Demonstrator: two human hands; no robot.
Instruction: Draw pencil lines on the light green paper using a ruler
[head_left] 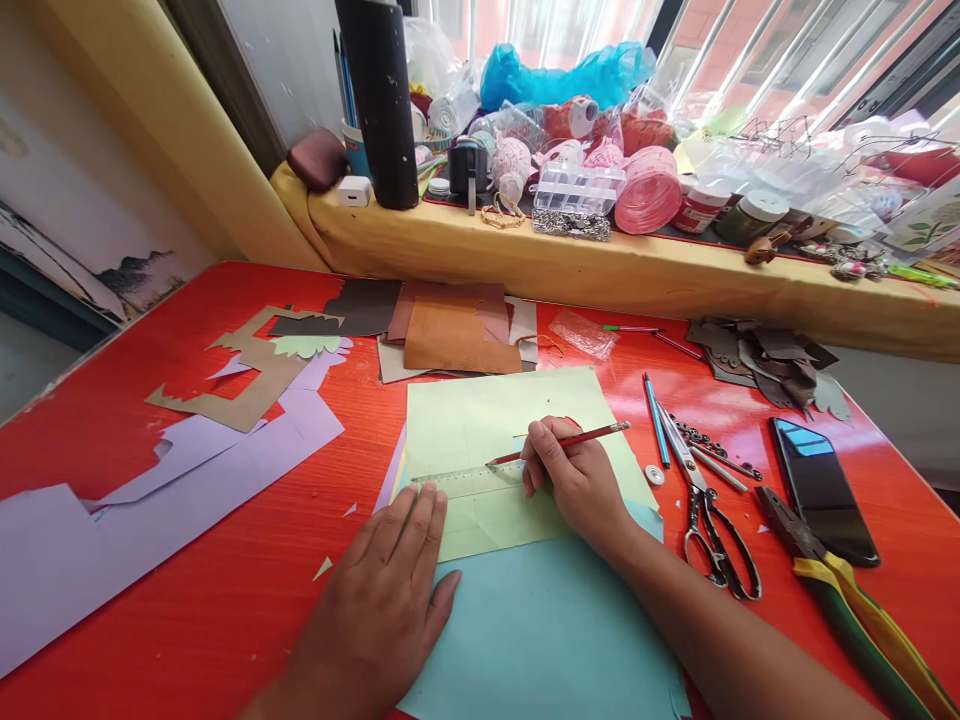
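Note:
A pale green paper sheet lies on the red table, partly over a light blue sheet. A clear ruler lies across the green sheet. My left hand rests flat, fingers stretched out, pressing the ruler's left end and the paper. My right hand is closed round a red pencil, whose tip touches the paper at the ruler's upper edge.
Scissors, pliers, a black phone and blue pencils lie to the right. Lilac paper and brown cardboard offcuts lie left. Brown sheets lie behind. A cluttered sill runs along the back.

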